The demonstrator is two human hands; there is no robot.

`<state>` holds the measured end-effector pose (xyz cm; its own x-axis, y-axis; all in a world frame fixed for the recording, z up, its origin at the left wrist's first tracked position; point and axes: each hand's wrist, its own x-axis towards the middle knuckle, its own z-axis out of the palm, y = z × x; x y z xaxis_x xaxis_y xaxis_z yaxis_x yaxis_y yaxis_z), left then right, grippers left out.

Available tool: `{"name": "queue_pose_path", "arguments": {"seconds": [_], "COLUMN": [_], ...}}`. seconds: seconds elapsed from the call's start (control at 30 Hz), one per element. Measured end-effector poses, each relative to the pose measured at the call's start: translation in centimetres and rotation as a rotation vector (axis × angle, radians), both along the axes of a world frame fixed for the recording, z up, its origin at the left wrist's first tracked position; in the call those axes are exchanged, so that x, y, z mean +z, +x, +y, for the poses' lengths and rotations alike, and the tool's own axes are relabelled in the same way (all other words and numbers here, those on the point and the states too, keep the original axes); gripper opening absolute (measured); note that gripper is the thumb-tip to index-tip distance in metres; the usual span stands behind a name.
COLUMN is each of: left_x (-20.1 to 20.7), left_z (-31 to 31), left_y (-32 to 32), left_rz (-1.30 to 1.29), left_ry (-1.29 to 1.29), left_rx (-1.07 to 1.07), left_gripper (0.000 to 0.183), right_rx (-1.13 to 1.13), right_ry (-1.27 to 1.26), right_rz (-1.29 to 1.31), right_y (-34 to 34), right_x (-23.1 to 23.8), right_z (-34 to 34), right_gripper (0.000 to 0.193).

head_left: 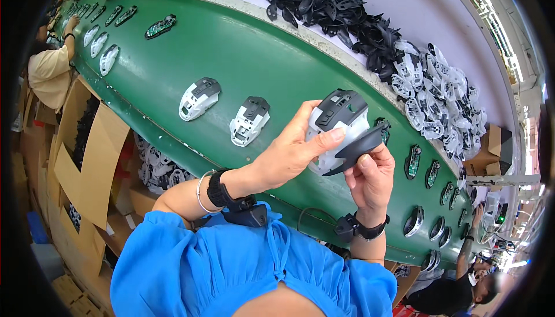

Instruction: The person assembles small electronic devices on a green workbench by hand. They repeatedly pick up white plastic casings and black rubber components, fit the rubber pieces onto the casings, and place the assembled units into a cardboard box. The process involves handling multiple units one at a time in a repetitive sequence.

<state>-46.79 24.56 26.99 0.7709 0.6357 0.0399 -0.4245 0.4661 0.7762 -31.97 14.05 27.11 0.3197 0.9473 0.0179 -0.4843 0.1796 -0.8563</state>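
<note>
My left hand (286, 152) is closed around a white and dark grey computer mouse shell (338, 111), its thumb lying across the white side. In my right hand (373, 181) a curved black side cover (359, 148) is pinched between thumb and fingers. The cover lies against the right lower side of the shell; whether it is fastened there I cannot tell. Two similar mouse shells, one nearer (250, 121) and one farther left (199, 98), rest on the green belt (167, 56) to the left of my hands.
Along the far ledge lie a heap of black covers (324, 10) and a pile of white shells (436, 91). Green circuit boards (412, 162) and more shells (414, 221) sit on the belt at right. Cardboard boxes (87, 166) stand at left. Co-workers (52, 71) flank the belt.
</note>
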Motion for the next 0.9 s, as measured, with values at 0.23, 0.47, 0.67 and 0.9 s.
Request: {"name": "queue_pose_path", "arguments": {"seconds": [0.23, 0.47, 0.67, 0.9], "left_x": [0.1, -0.6, -0.8, -1.0], "left_z": [0.4, 0.6, 0.3, 0.0], "left_y": [-0.5, -0.2, -0.9, -1.4], "left_rz": [0.067, 0.133, 0.105, 0.350], "left_ry": [0.056, 0.123, 0.323, 0.606], "left_rx": [-0.015, -0.024, 0.016, 0.184], "left_gripper": [0.054, 0.066, 0.098, 0.094], "right_rx": [-0.097, -0.101, -0.179, -0.213], "right_ry": [0.006, -0.027, -0.045, -0.154], "right_rz": [-0.128, -0.233, -0.325, -0.422], "right_y": [-0.1, 0.0, -0.2, -0.5], "right_x": [-0.4, 0.2, 0.0, -0.2], "right_z": [0.3, 0.2, -0.1, 0.1], "right_gripper": [0.008, 0.009, 0.011, 0.010]}}
